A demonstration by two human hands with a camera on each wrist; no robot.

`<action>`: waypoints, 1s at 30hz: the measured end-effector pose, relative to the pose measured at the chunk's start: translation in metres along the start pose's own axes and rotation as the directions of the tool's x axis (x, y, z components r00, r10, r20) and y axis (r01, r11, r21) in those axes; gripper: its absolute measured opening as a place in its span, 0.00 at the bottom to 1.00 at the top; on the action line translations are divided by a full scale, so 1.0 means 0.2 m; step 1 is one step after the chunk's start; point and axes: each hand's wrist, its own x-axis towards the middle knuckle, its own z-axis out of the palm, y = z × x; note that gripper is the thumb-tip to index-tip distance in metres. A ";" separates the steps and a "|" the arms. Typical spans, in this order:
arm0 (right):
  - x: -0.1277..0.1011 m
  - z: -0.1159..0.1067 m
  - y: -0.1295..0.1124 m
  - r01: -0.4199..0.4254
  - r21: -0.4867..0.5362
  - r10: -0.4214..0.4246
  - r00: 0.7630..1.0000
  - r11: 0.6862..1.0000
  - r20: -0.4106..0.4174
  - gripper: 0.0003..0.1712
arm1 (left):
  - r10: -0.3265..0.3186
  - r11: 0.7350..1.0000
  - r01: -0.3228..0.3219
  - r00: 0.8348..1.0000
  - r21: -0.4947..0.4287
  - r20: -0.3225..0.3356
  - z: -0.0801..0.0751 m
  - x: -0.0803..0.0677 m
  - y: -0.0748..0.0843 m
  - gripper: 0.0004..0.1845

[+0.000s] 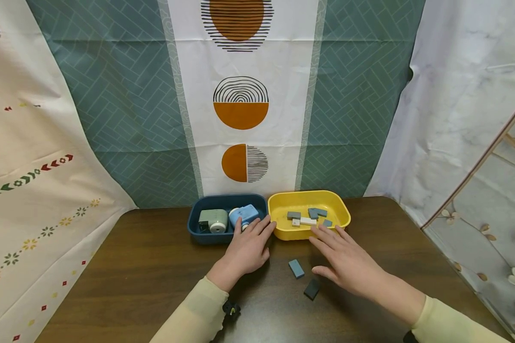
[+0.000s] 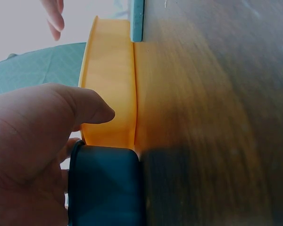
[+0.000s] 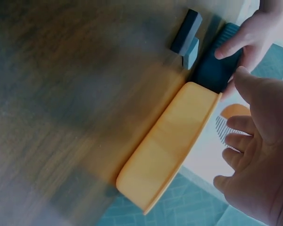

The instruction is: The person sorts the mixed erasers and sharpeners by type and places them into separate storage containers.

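My left hand (image 1: 246, 247) hovers over the front right corner of a dark blue bin (image 1: 208, 239), its fingers extended and holding nothing. Inside that bin lie a green box-shaped thing with a round white part (image 1: 214, 218) and a light blue one (image 1: 245, 214), partly behind my fingertips. At the front of a yellow bin (image 1: 293, 235), my right hand (image 1: 347, 262) is held with spread fingers and an empty palm. Several small blocks, grey-blue and white (image 1: 308, 221), lie in the yellow bin. A blue-grey block (image 1: 296, 268) and a black block (image 1: 312, 289) lie on the table between my hands.
Both bins stand side by side at the back of the brown wooden table (image 1: 154, 271). Behind them hangs a patterned green and white cloth (image 1: 133, 109). More cloth drapes at the left (image 1: 47, 228) and right (image 1: 455, 143) sides.
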 end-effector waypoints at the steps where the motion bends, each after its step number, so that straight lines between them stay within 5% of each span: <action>1: 0.00 0.00 0.00 0.000 0.004 0.000 1.000 1.000 0.004 0.42 | 0.000 1.000 0.000 1.000 -0.001 0.002 0.00 0.00 0.00 0.39; 30: -0.09 0.05 -0.05 -0.014 0.114 -0.006 0.985 0.993 0.174 0.37 | -0.009 1.000 0.009 1.000 -0.014 0.006 -0.01 0.00 0.00 0.39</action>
